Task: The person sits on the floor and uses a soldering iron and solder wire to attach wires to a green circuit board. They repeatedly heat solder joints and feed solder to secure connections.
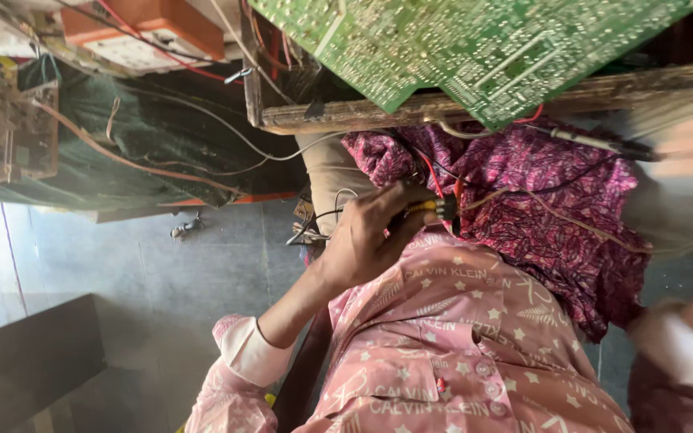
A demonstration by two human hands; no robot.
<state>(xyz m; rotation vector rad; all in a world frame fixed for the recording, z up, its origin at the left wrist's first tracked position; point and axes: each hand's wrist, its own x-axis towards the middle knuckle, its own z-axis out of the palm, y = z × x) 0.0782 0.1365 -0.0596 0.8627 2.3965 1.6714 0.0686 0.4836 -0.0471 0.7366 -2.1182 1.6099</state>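
1. Pink shirt point(451, 345) with a star pattern fills the bottom of the view, closest of all, with the sleeve rolled back at a white cuff point(254, 353)
2. Left hand point(370, 236) comes up over the lap – fingers curled tight around a small yellow and black connector point(433, 208), pinching it at the tips
3. Red and black wires point(436, 180) run out of that connector, up toward the green circuit board point(475, 48) lying solder side up on a wooden frame point(346, 116)
4. Right hand point(687, 140) is at the far right edge, badly blurred; it seems to hold a dark probe or pen-like tool point(603, 144) pointing toward the board, but I cannot tell how its fingers sit
5. Purple patterned cloth point(539, 208) lies over the lap beneath the wiring, and thin tan leads point(579, 224) trail across it
6. Further out – a green tarp point(146, 152) with loose cables, an orange-topped box point(142, 24) at the top left, grey floor point(162, 273) below with a small metal clip point(188, 228) on it
7. How far along, as I judge it: the board is out and turned over, the connector is in hand and wired, but it is not plugged into anything I can see – the tool tip is not on the board, so any joining or testing looks not yet done
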